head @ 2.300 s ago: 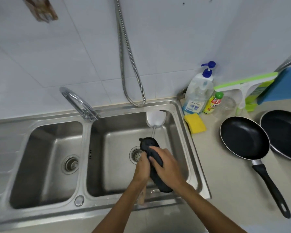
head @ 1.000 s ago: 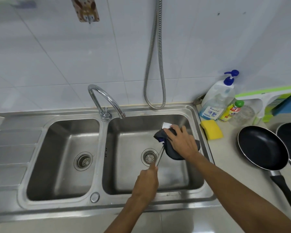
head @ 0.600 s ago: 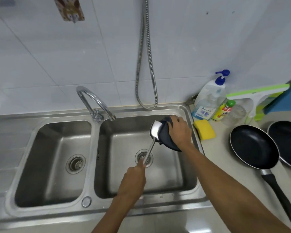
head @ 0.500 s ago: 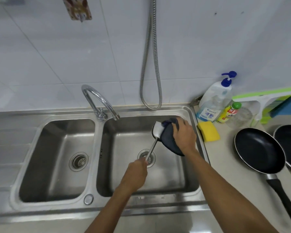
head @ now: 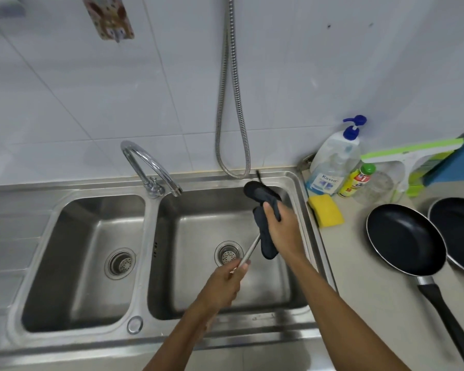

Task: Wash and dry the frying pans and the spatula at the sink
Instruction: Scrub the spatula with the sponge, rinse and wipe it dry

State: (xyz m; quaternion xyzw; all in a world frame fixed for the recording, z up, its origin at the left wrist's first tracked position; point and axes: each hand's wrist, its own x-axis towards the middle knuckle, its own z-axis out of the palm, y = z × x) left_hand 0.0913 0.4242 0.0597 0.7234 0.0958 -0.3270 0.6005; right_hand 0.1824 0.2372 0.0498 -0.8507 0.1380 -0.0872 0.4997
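Observation:
Over the right basin of the steel sink (head: 300, 183), my left hand (head: 223, 282) grips the handle end of the metal spatula (head: 249, 251). My right hand (head: 281, 231) grips a dark cloth (head: 263, 195) wrapped round the spatula's blade, which is hidden under it. Two black frying pans lie on the counter to the right: the nearer pan (head: 405, 236) with its black handle pointing toward me, and a second pan (head: 458, 231) partly cut off by the frame edge.
A curved tap (head: 148, 167) stands between the two basins and a metal hose (head: 233, 103) hangs on the tiled wall. A yellow sponge (head: 326, 214), a soap pump bottle (head: 332, 162), a small yellow bottle (head: 356, 180) and a green-edged squeegee (head: 410, 153) crowd the counter's back corner.
The cloth in my right hand has slid from the spatula's handle up to its blade, which showed half a second ago and is now covered. My left hand keeps its hold on the handle.

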